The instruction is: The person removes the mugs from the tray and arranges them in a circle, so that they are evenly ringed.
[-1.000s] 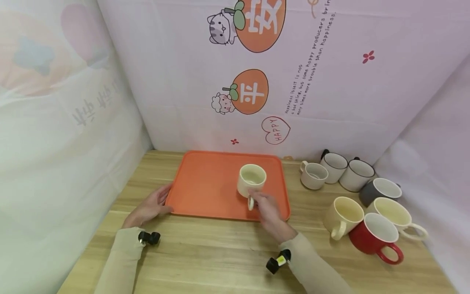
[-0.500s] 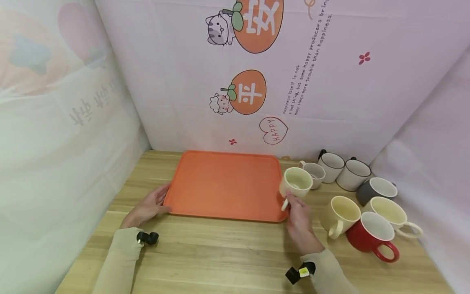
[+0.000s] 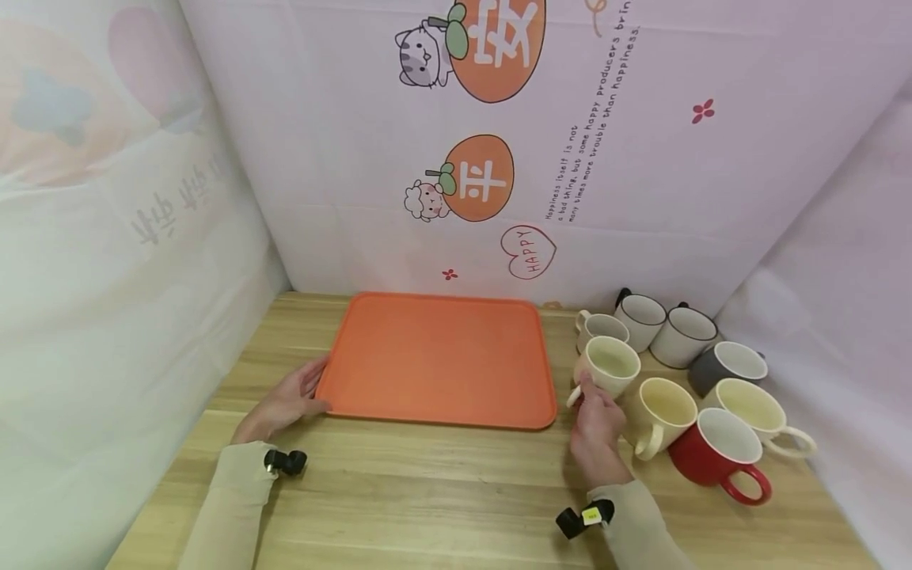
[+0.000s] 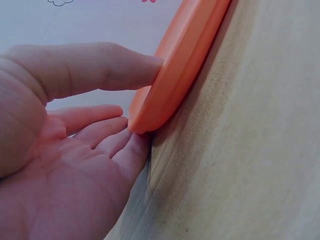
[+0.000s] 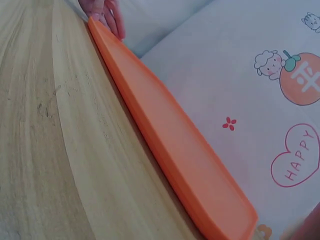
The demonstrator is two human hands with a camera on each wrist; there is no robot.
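My right hand (image 3: 598, 431) pinches the handle of a pale cream mug (image 3: 613, 368), right of the orange tray (image 3: 438, 360). This mug stands upright before a small white mug (image 3: 602, 328) and left of a yellow mug (image 3: 663, 408). Whether its base touches the table is hidden. At the tray's near left corner rests my left hand (image 3: 288, 404), its fingers fairly straight. In the left wrist view the thumb (image 4: 115, 70) touches the tray's rim (image 4: 172, 75), while the fingers (image 4: 102, 130) reach along its other side. The mug is out of sight in the right wrist view.
Two black-rimmed white mugs (image 3: 684, 336) stand at the back right. A grey mug (image 3: 730, 368), a wide cream mug (image 3: 751, 412) and a red mug (image 3: 716, 447) cluster nearer. Printed cloth (image 3: 342, 158) walls the wooden table (image 3: 427, 491) behind and at the sides.
The right hand has carried the cream mug from over the tray rightward, past its right edge, to the other mugs. The left hand stays at the tray's corner.
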